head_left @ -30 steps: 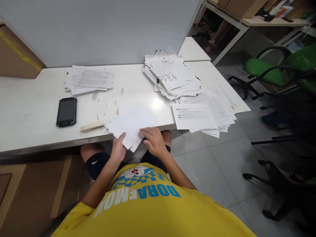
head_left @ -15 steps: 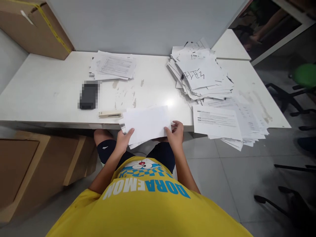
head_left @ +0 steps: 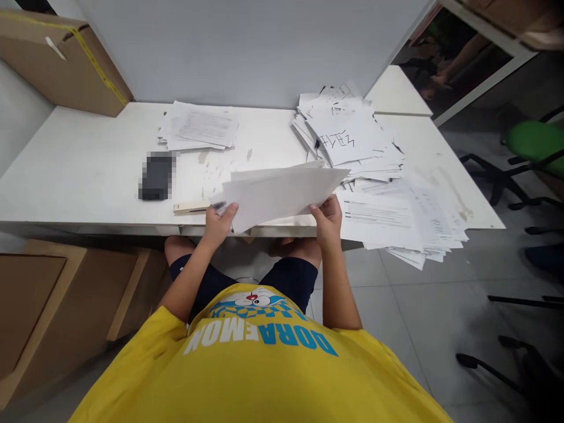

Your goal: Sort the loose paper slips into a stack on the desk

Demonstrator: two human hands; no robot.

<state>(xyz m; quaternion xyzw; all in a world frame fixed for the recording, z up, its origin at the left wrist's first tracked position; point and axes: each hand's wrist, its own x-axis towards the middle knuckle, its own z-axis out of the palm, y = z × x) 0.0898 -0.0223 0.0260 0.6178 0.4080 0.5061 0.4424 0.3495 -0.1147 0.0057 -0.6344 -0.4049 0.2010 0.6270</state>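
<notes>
Several white sheets of paper (head_left: 277, 197) are raised and tilted above the desk's front edge, a little fanned. My left hand (head_left: 219, 223) pinches their left side, thumb on top. On the right side, my right hand (head_left: 328, 222) grips them the same way, its fingers partly hidden behind the sheets. Just left of the papers lies a cream stapler (head_left: 190, 207), its right end close to my left hand. To the right, a printed sheet (head_left: 374, 217) tops loose papers that overhang the desk edge.
A tall messy paper pile (head_left: 339, 138) stands at the back right of the white desk (head_left: 88, 170). A smaller stack (head_left: 198, 126) lies at the back left, with a dark pixelated object (head_left: 157, 176) before it. Cardboard boxes (head_left: 83, 70) and a green chair (head_left: 535, 141) flank the desk.
My right hand has gone from lying on the sheets to gripping their right side. Both hands have lifted the papers up off the desk edge and tilted them. The view has shifted.
</notes>
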